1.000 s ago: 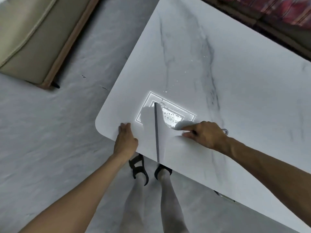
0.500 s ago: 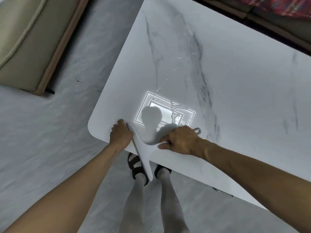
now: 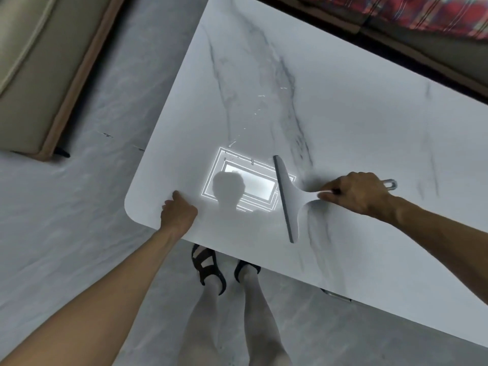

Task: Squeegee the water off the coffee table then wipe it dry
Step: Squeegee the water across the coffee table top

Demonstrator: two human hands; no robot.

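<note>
The white marble coffee table [image 3: 343, 114] fills the middle and right of the head view. My right hand [image 3: 356, 192] grips the handle of a white squeegee [image 3: 286, 198]. Its dark blade lies on the tabletop, running near to far, just right of a bright ceiling-light reflection [image 3: 248, 184]. My left hand [image 3: 178, 212] rests on the table's near edge by the rounded corner, fingers curled loosely, holding nothing. A few small water drops [image 3: 260, 101] glint on the top beyond the reflection.
A beige sofa [image 3: 39, 62] with a wooden base stands on the grey floor at the left. A red patterned fabric [image 3: 422, 14] lies beyond the table's far edge. My legs and black sandals [image 3: 208, 268] stand close to the near edge.
The squeegee swept left to the table edge by my left hand, then came back to the right of the reflection. The puddle in the reflection is gone. My left hand stayed on the edge.
</note>
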